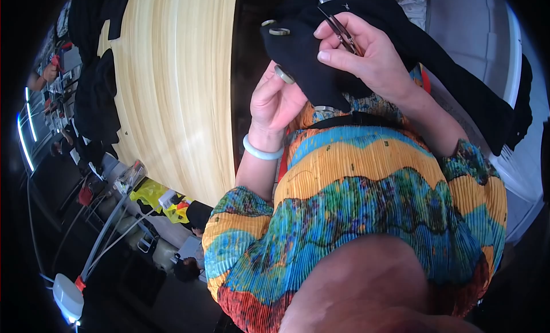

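A black garment (312,66) with several large pale-rimmed buttons is spread over my lap and between my hands. My left hand (275,101) has its fingers closed on the garment's edge, beside one button (284,74). More buttons show farther along that edge, such as the far button (279,31), and a nearer button (325,109) lies by my waist. Above the cloth, my right hand (366,55) grips small dark thread snips (340,28), their two slim pointed arms slightly apart and aimed up and left. The fingers hide the rear of this tool.
A pale wood-grain table (177,75) stands on my left, with dark clothing (94,98) at its far-left edge. A yellow plastic bag (152,192) is by its near end. White plastic surface (470,35) lies to the right, partly under a black sleeve (470,92).
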Demonstrator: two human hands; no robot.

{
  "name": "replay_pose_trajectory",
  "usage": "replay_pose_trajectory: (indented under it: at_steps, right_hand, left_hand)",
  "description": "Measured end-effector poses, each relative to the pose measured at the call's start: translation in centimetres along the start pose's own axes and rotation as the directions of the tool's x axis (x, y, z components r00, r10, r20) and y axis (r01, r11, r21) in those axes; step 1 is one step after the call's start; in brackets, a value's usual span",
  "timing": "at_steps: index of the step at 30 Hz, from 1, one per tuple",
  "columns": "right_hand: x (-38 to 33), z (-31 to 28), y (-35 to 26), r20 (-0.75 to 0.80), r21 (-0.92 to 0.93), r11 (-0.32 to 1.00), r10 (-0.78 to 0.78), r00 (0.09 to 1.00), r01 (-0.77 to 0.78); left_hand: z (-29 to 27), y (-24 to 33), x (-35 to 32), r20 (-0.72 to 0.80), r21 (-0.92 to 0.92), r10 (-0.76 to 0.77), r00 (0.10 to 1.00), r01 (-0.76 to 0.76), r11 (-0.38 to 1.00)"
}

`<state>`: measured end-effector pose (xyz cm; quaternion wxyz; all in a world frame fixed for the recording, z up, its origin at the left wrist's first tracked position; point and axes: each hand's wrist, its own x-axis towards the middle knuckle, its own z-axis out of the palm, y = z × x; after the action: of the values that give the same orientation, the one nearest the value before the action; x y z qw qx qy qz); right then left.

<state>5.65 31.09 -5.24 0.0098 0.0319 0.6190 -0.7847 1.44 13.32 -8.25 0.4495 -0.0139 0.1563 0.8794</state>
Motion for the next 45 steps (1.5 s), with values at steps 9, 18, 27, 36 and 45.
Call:
replay_pose_trajectory:
  at_steps: [9, 18, 27, 36, 45]
  right_hand:
    - [-0.2, -0.7, 2.2, -0.046, -0.01, 1.0, 0.002, 0.999, -0.002]
    - [-0.2, 0.0, 3.2, -0.005, 0.042, 0.996, 0.082, 0.997, -0.082]
    - [0.2, 0.0, 2.3, -0.011, 0.134, 0.975, 0.182, 0.983, -0.179]
    - [0.5, -0.7, 2.3, -0.1, 0.2, 0.967, 0.181, 0.978, -0.159]
    - [0.6, 0.2, 2.5, -0.127, 0.121, 0.979, 0.178, 0.976, -0.162]
  left_hand:
    - [1.3, 0.1, 1.1, -0.276, 0.033, 0.041, 0.96, -0.034, 0.999]
    - [1.9, 1.0, 2.1, -0.408, -0.071, 0.042, 0.912, -0.078, 0.994]
    - [1.7, 0.6, 2.9, -0.425, -0.066, 0.034, 0.905, -0.069, 0.995]
    - [1.5, 0.2, 0.8, -0.318, 0.253, -0.006, 0.948, 0.09, 0.963]
    - [2.4, -0.1, 0.0, -0.451, 0.416, 0.069, 0.89, 0.142, 0.898]
